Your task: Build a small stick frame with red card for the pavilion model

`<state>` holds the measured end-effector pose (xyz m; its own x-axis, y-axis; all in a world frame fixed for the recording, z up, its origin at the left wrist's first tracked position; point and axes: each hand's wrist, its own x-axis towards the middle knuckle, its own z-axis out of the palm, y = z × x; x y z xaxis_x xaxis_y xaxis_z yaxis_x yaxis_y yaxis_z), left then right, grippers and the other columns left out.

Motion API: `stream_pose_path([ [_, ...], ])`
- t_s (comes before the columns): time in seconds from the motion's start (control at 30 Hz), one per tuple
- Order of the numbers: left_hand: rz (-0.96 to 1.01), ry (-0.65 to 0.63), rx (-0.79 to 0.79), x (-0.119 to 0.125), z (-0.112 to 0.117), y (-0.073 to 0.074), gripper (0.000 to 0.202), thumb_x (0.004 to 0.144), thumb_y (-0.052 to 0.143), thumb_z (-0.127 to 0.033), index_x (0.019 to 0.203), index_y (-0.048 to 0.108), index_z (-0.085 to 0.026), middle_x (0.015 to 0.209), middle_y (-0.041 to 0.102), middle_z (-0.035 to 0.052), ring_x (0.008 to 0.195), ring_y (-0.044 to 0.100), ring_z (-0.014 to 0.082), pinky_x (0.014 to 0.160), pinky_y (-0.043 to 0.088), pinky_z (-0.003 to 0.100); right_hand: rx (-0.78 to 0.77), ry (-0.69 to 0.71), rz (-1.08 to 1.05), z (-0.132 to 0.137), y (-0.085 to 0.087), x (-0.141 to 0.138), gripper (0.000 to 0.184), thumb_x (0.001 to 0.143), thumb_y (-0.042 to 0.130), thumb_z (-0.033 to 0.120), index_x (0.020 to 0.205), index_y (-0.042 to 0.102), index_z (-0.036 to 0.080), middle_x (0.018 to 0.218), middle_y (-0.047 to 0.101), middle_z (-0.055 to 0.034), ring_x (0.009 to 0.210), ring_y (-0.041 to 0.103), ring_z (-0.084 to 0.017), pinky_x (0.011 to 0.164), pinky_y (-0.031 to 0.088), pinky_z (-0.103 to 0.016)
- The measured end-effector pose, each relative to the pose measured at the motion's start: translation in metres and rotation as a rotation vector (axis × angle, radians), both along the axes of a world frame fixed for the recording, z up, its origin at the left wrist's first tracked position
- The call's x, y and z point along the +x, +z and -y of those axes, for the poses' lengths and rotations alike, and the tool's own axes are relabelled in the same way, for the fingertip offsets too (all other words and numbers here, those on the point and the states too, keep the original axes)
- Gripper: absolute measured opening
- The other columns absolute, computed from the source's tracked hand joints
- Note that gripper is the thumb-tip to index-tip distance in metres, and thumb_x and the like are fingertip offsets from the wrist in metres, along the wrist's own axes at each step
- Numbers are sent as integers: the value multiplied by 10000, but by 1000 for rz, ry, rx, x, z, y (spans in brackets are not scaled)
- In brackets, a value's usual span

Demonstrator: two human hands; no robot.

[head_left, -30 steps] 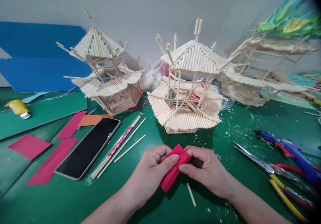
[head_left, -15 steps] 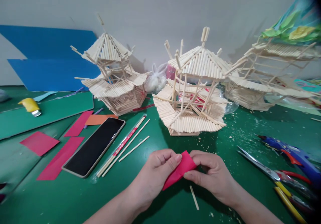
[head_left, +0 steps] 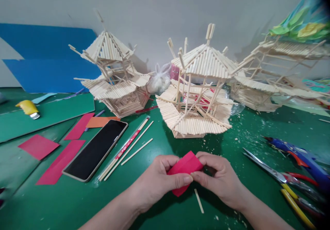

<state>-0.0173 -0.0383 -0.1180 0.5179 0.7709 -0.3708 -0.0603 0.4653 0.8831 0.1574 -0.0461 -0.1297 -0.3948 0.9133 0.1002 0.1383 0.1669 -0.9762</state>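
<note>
Look onto a smooth green table (head_left: 167,211), sprinkled with pale crumbs. See on it the middle hut (head_left: 203,65), openwork of slim wooden sticks under a ribbed, peaked roof, with the left hut (head_left: 113,91) and right hut (head_left: 257,84) of like build to either side. Right and in front of the middle hut, find pointed steel scissors (head_left: 279,177) and a blue plastic gun (head_left: 299,152); left and in front of it, a flat, glossy phone (head_left: 95,151). Directly before it, hold the left hand (head_left: 160,178) with thumb pressed over thin, matte red paper (head_left: 185,164), fingers curled behind and partly hidden; pinch its right edge with the right hand (head_left: 219,175), thumb against forefinger. Cannot tell where the hidden fingertips rest. Farther in front of the middle hut, spot a short, straight stick (head_left: 199,201).
</note>
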Motion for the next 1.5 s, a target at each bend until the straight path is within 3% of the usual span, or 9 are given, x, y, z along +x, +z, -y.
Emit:
stream_pose_path([
  [0.27, -44, 4, -7, -1, -1, 2, 256, 608, 700, -348, 620, 592, -116, 515, 456, -47, 476, 329, 57, 454, 219, 187, -30, -4, 16, 0, 0, 1, 179, 781, 560, 321, 692, 598, 171, 691, 540, -9, 633, 486, -126, 578, 388, -250],
  [0.5, 83, 16, -84, 0, 1, 1, 237, 649, 677, -322, 719, 634, -100, 564, 498, -23, 502, 354, 53, 477, 232, 177, -90, -30, -92, 2, -3, 2, 175, 748, 607, 326, 665, 558, 179, 671, 506, 8, 611, 453, -117, 545, 361, -238],
  [0.6, 153, 17, -147, -1, 1, 1, 213, 673, 661, -302, 734, 648, -99, 574, 513, -15, 507, 363, 51, 482, 237, 172, 28, -85, -69, 3, -3, 2, 97, 728, 642, 268, 681, 586, 204, 674, 508, 12, 623, 467, -124, 571, 370, -249],
  [0.87, 218, -56, -221, -1, 3, 2, 158, 681, 651, -246, 617, 624, -104, 515, 494, -30, 441, 342, 32, 431, 215, 167, 330, -174, 2, 8, 2, 5, 64, 662, 706, 248, 669, 645, 267, 984, 469, -10, 875, 463, -186, 753, 378, -314],
  [1.13, 193, -142, -200, -3, 3, -2, 230, 690, 641, -295, 591, 562, -104, 494, 446, -47, 430, 306, 31, 415, 195, 174, 416, -60, -56, 3, 7, 0, 49, 719, 659, 242, 683, 627, 234, 713, 620, 8, 661, 504, -150, 725, 351, -355],
  [1.23, 117, -77, -97, 0, 3, -1, 254, 724, 610, -323, 606, 534, -111, 500, 423, -58, 446, 301, 29, 424, 207, 163, 348, -97, -72, 3, 6, 1, 56, 712, 663, 213, 675, 626, 233, 705, 613, 9, 681, 492, -154, 706, 358, -342],
  [1.33, -7, 40, 93, 2, 4, 1, 211, 766, 557, -336, 823, 572, -133, 662, 533, -15, 580, 445, 67, 527, 335, 173, 329, -134, -87, 2, 4, 3, 73, 709, 662, 180, 677, 624, 234, 716, 612, 15, 711, 481, -155, 725, 352, -334],
  [1.4, -90, 98, 306, 2, 7, 1, 257, 785, 526, -326, 969, 562, -151, 838, 572, 37, 737, 515, 121, 650, 404, 234, 341, -154, -100, 1, 4, 5, 92, 711, 657, 156, 679, 620, 234, 719, 610, 24, 702, 483, -147, 750, 338, -335],
  [1.5, -212, 127, 809, 1, 12, 0, 278, 753, 568, -254, 1014, 569, -156, 964, 563, 83, 863, 529, 177, 743, 427, 304, 347, -175, -110, 1, 4, 5, 115, 709, 651, 124, 686, 619, 232, 727, 608, 29, 709, 483, -143, 760, 333, -332],
])
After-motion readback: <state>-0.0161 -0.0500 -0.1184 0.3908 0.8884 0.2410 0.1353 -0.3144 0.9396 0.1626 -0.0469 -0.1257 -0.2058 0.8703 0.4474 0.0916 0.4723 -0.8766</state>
